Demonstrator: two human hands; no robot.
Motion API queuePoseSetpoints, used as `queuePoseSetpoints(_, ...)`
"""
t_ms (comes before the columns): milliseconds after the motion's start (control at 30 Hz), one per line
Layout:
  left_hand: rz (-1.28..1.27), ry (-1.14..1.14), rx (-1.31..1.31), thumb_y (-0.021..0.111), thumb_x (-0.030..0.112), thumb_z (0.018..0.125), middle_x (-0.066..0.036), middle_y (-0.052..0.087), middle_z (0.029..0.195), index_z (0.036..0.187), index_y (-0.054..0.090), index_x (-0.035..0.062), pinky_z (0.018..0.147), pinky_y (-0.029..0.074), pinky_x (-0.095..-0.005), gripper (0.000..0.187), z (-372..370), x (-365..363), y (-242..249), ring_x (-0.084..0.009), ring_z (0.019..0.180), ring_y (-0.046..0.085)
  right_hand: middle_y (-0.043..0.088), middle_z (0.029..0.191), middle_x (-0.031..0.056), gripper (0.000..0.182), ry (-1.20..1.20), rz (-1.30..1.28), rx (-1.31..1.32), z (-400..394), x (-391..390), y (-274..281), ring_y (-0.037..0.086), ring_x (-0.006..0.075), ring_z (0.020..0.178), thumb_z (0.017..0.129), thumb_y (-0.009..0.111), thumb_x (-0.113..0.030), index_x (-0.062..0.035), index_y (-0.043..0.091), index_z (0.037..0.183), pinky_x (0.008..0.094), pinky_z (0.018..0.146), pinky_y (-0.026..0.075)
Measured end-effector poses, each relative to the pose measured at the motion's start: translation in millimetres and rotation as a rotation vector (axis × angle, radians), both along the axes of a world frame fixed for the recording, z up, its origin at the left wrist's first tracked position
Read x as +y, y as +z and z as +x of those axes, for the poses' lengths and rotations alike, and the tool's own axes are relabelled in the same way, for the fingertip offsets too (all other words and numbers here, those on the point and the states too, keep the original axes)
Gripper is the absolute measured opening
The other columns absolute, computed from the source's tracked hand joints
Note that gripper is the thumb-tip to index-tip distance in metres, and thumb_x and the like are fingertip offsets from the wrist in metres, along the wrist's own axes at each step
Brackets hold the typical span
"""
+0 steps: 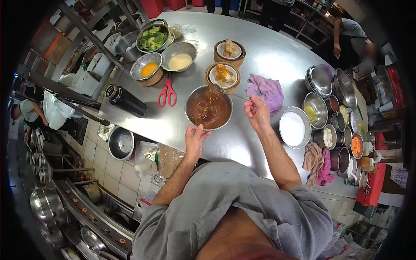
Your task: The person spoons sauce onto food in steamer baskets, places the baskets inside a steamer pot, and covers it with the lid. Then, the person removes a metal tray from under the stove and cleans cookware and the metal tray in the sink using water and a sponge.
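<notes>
Steel bowl (230, 109), brown sauce (220, 113): probably weighty, slick; grip rim. Left hand (195, 141) fingers clamp rim; right hand (258, 113) fingers pinch spoon (238, 95) handle.

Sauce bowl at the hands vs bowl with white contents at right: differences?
Contents: the sauce bowl holds glossy brown sauce; the white-filled bowl looks plain white inside.
Handling: the left hand holds the sauce bowl's near rim; neither hand touches the white-filled bowl.
Utensil: the right hand holds a sauce-coated utensil at the sauce bowl; none shows in the white-filled bowl.
Shared: both round, open-topped.
</notes>
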State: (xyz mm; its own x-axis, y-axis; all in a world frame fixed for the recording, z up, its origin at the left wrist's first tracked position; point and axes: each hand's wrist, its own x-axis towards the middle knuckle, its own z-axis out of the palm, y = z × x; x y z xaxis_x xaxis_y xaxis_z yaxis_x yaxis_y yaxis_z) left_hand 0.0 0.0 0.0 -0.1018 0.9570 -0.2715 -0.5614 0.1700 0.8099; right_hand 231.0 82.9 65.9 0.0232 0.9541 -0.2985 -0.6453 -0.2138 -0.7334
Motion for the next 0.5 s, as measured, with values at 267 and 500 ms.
queuePoseSetpoints(267,-0.02,-0.005,-0.004,0.053,0.015,0.091,-0.012,0.061,0.088,0.089,0.043,0.0042,0.074,0.053,-0.033,0.015,-3,-6,10,-0.0187,0.08,0.062,0.059,0.066,0.0108,0.019,-0.159,0.161,-0.34,8,52,21,0.052,0.013,0.044,0.089,0.054,-0.017,0.001,0.049,0.095,0.0226,0.036,0.035)
queuePoseSetpoints(500,-0.009,-0.024,0.001,0.053,0.015,0.091,-0.012,0.061,0.089,0.091,0.043,0.0038,0.076,0.052,-0.0329,0.015,-2,-2,8,-0.0187,0.081,0.062,0.059,0.066,0.0104,0.024,-0.213,0.2,-0.449,13,68,13,0.053,0.0125,0.045,0.089,0.055,-0.018,0.0025,0.048,0.098,0.0221,0.036,0.035)
